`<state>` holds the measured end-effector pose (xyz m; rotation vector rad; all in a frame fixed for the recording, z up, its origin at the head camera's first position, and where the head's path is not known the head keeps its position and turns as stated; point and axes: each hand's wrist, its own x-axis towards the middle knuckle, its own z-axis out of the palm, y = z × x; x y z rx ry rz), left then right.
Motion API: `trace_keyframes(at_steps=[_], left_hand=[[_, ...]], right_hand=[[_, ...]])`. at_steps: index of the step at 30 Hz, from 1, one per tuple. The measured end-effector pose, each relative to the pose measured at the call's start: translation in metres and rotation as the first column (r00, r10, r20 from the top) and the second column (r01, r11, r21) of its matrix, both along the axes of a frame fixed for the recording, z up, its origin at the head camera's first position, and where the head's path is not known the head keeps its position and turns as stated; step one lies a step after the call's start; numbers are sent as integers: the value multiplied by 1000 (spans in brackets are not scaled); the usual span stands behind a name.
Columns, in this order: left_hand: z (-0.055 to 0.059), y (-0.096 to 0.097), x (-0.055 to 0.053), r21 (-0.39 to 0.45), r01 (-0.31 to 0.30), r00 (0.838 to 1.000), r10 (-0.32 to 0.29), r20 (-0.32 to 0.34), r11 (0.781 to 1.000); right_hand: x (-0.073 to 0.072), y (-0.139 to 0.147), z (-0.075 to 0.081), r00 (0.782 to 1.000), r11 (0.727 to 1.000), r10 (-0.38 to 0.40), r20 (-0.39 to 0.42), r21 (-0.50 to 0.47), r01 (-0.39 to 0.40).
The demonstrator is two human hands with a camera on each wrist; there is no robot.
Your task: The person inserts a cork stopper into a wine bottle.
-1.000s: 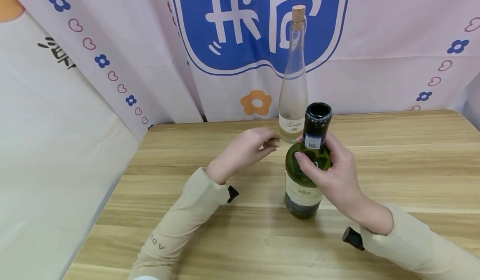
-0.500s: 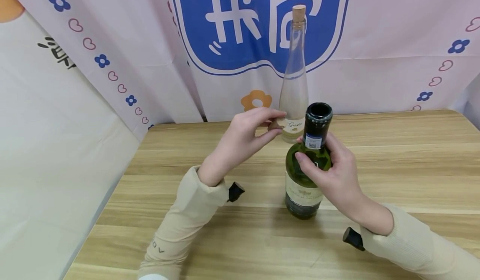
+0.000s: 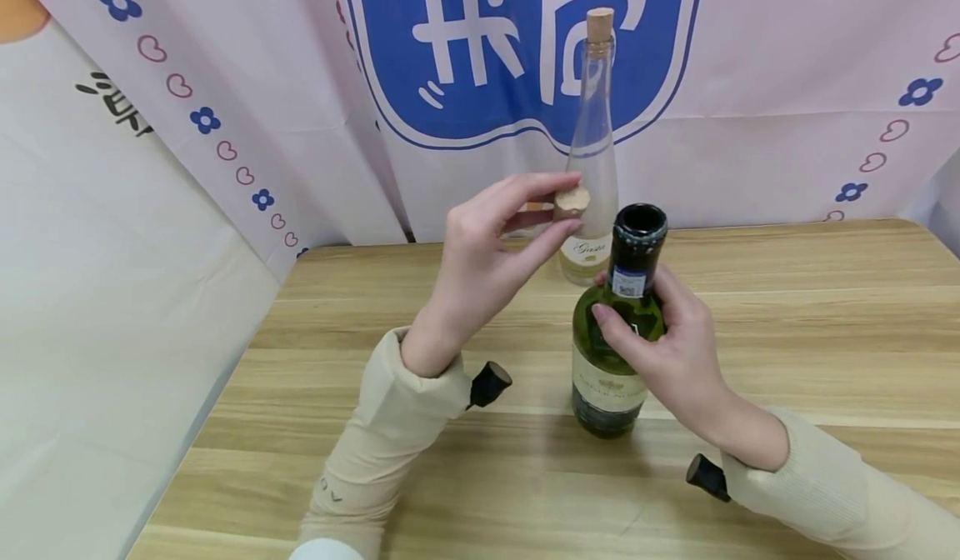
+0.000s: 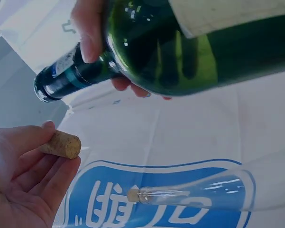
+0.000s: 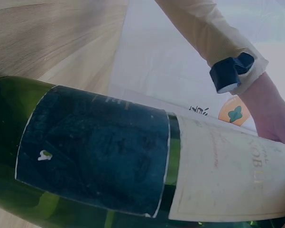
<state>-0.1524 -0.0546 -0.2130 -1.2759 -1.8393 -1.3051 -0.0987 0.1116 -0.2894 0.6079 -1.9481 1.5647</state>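
In the head view my left hand (image 3: pixel 487 247) pinches a cork (image 3: pixel 573 202) between thumb and fingers, up in the air left of a green wine bottle (image 3: pixel 609 377). The left wrist view shows that cork (image 4: pixel 65 144) apart from the bottle's uncorked mouth (image 4: pixel 43 90). My right hand (image 3: pixel 675 352) grips the green bottle around its shoulder, just below the neck, and the bottle stands upright on the table. Its dark and cream labels (image 5: pixel 92 152) fill much of the right wrist view, where the right hand is mostly hidden.
Behind the green bottle stands a clear glass bottle (image 3: pixel 588 156) with a cork (image 3: pixel 600 25) in its mouth. The wooden table (image 3: pixel 510 485) ends at a printed cloth backdrop (image 3: pixel 757 160). A white cloth (image 3: pixel 112 310) hangs at the left.
My left hand has risen from near the table, carrying the cork up to about the height of the green bottle's mouth. The right hand and green bottle have stayed in place.
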Motion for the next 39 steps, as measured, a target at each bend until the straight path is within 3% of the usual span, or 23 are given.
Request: trace_keyframes(at_steps=[11, 21, 32, 39], left_hand=[[19, 13, 10, 152, 129, 991, -132, 8, 980], [35, 26, 26, 125, 198, 978, -204, 37, 972], [33, 33, 24, 108, 225, 967, -235, 95, 968], [27, 34, 19, 70, 231, 967, -237, 93, 970]], right_hand=[[0, 0, 0, 1000, 1000, -21, -22, 4, 21], [-1, 0, 0, 999, 1000, -19, -31, -1, 19], [-1, 0, -1, 999, 1000, -16, -42, 1, 16], [-1, 1, -1, 999, 1000, -13, -50, 2, 13]])
